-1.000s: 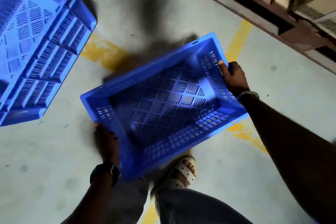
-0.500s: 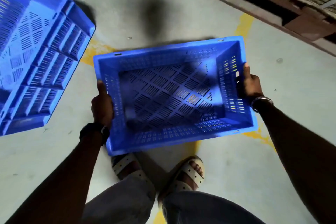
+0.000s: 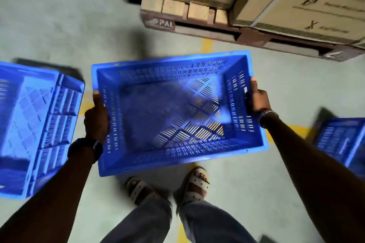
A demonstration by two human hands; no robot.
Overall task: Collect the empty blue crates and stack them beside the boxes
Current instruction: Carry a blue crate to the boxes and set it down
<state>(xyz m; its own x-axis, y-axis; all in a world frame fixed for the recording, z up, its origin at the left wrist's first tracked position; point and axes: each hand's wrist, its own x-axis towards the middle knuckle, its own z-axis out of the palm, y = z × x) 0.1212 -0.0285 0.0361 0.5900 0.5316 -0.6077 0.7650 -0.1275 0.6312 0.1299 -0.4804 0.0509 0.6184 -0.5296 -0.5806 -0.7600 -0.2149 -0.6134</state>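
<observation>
I hold an empty blue slotted crate level, open side up, above the floor in front of my feet. My left hand grips its left short wall, thumb over the rim. Gripping the right short wall is my right hand, thumb on the rim too. A second blue crate lies upside down on the floor at the left. At the right edge a third blue crate is partly cut off. Cardboard boxes stand on a pallet straight ahead.
The wooden pallet marked PAL runs across the top, close beyond the held crate. Yellow floor lines cross the grey concrete. My sandalled feet stand just under the crate's near edge.
The crate went from tilted, held at opposite corners, to level with a hand on each short wall. The view has shifted toward the pallet, bringing the boxes and the right-hand crate into sight.
</observation>
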